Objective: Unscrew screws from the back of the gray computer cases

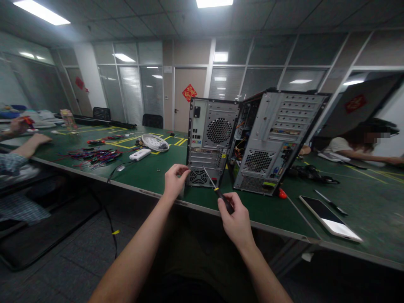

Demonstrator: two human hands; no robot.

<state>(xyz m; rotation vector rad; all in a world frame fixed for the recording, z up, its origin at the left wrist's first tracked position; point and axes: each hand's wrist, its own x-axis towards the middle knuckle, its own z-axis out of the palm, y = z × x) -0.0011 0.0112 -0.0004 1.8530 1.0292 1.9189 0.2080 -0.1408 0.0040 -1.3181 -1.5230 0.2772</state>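
Observation:
Two desktop computer cases stand upright on the green table, rear panels facing me. The smaller case [206, 158] is on the left, and the larger case [259, 143] stands at an angle to its right. My right hand [238, 219] is closed around the black handle of a screwdriver [222, 198]. Its shaft slants up and left across the smaller case's lower rear. At that case's lower left edge, my left hand [176, 182] has thumb and fingers pinched together; whatever lies between the fingertips is too small to make out.
Left of the cases lie a white power strip [140, 154], a white basket [155, 142] and a pile of thin cables [94, 155]. A phone [330, 219] and a knife-like tool [331, 203] lie at right. Co-workers sit at both sides; one's hand [20, 126] shows at far left.

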